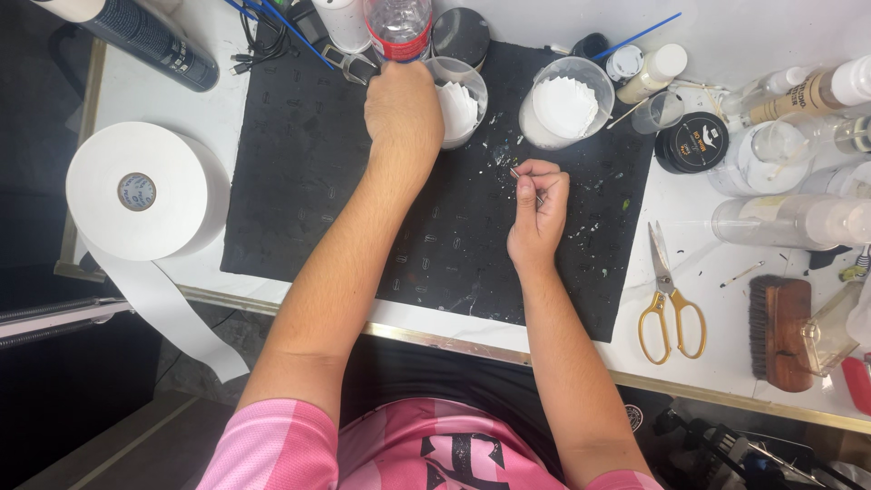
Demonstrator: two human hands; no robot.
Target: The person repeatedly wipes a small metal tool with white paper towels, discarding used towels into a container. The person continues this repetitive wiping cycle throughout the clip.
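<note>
We note the right hand (pixel 537 210) at frame centre, over the black mat (pixel 299 181), fingers pinched together on a thin metal pin (pixel 515 172); its small tip shows just above the fingertips. What kind of tool it is we cannot tell.

The left hand (pixel 402 104) sits at upper centre, closed in a fist at the base of a clear plastic bottle (pixel 399 25) with a red label band. Whether it clamps the bottle or something beneath, we cannot tell.

Just right of that hand: two clear cups. The nearer cup (pixel 458 100) holds folded white papers; the wider cup (pixel 564 102) holds a stack of white scalloped papers.

Farther right, on the white table (pixel 726 254): one round black tin (pixel 692 142) with a light emblem on its lid, and several clear bottles with white caps lying at the right edge, not countable with certainty.

Lower right: one pair of gold-handled scissors (pixel 670 299), blades closed, and one brown wooden brush (pixel 778 331).

Left of the mat: one large white paper roll (pixel 141 191), its strip trailing off the table edge. Upper left: one dark cylindrical can (pixel 154 41) lying tilted.
</note>
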